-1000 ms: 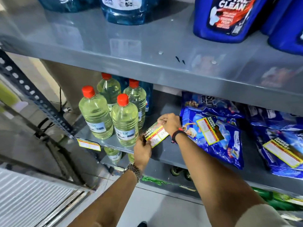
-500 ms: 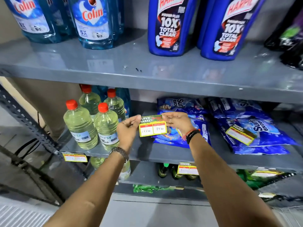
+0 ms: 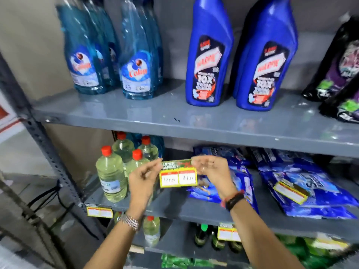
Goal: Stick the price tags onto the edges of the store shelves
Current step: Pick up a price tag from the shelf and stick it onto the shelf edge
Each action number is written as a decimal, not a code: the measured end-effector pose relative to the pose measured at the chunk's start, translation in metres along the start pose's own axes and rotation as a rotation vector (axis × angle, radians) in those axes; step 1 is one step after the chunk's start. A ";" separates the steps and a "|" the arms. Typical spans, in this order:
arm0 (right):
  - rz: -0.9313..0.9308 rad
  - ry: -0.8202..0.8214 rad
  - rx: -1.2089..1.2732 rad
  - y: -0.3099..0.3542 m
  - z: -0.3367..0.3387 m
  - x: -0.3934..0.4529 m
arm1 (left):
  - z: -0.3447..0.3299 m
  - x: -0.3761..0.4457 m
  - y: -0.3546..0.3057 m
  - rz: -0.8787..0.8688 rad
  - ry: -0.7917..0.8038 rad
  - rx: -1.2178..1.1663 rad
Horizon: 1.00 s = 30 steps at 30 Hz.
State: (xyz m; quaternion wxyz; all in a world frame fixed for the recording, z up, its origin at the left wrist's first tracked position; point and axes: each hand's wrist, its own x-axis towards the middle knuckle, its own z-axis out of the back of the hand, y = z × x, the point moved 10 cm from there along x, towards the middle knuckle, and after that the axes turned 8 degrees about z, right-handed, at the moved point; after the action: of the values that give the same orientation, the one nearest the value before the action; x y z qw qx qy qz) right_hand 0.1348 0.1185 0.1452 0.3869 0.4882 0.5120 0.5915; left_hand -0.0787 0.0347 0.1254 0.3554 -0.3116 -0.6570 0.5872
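Observation:
I hold a yellow-and-green price tag (image 3: 178,174) flat in front of me, between two grey shelves. My left hand (image 3: 142,180) pinches its left top corner and my right hand (image 3: 210,171) pinches its right top corner. The tag hangs in the air below the upper shelf edge (image 3: 194,135) and above the middle shelf edge (image 3: 194,211), touching neither. One tag (image 3: 99,212) is stuck on the middle shelf edge at the left. Another tag (image 3: 228,233) sits on the lower shelf edge.
Light-blue cleaner bottles (image 3: 136,61) and dark-blue bottles (image 3: 208,61) stand on the upper shelf. Red-capped clear bottles (image 3: 111,177) and blue detergent packets (image 3: 303,183) fill the middle shelf. A perforated upright post (image 3: 41,140) is at the left.
Both hands lifted the tag from the middle shelf surface up into the air and turned it level. My view rose, bringing the upper shelf and its bottles into sight.

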 end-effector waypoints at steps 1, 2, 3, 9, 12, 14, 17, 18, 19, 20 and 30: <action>0.032 0.040 0.006 0.008 -0.016 -0.004 | 0.018 -0.003 -0.008 -0.045 -0.027 -0.024; 0.056 0.083 0.033 0.018 -0.036 -0.008 | 0.039 -0.005 -0.020 -0.098 -0.063 -0.040; 0.074 0.108 0.057 0.024 -0.050 -0.012 | 0.054 -0.005 -0.029 -0.138 -0.097 -0.041; 0.227 0.237 0.053 0.086 -0.146 -0.018 | 0.147 0.008 -0.101 -0.341 -0.278 -0.022; 0.312 0.205 -0.027 0.107 -0.168 -0.013 | 0.164 0.021 -0.121 -0.361 -0.307 -0.044; 0.394 0.145 -0.122 0.122 -0.177 -0.009 | 0.173 0.030 -0.128 -0.364 -0.334 -0.045; 0.523 0.078 -0.299 0.144 -0.187 -0.003 | 0.179 0.043 -0.134 -0.360 -0.361 -0.031; 0.549 0.070 -0.348 0.148 -0.190 -0.001 | 0.178 0.047 -0.136 -0.360 -0.362 -0.017; 0.570 0.066 -0.393 0.152 -0.192 0.002 | 0.179 0.052 -0.137 -0.359 -0.366 -0.007; 0.585 0.059 -0.434 0.154 -0.194 0.004 | 0.180 0.055 -0.137 -0.356 -0.368 -0.007; 0.617 0.051 -0.609 0.159 -0.199 0.010 | 0.181 0.064 -0.140 -0.424 -0.384 0.043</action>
State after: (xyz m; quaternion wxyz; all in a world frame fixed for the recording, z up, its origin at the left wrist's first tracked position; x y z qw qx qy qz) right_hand -0.0546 0.0541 0.3039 0.3058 0.4671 0.1534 0.8153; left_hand -0.2636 -0.0279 0.2605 0.3459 -0.0429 -0.7501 0.5620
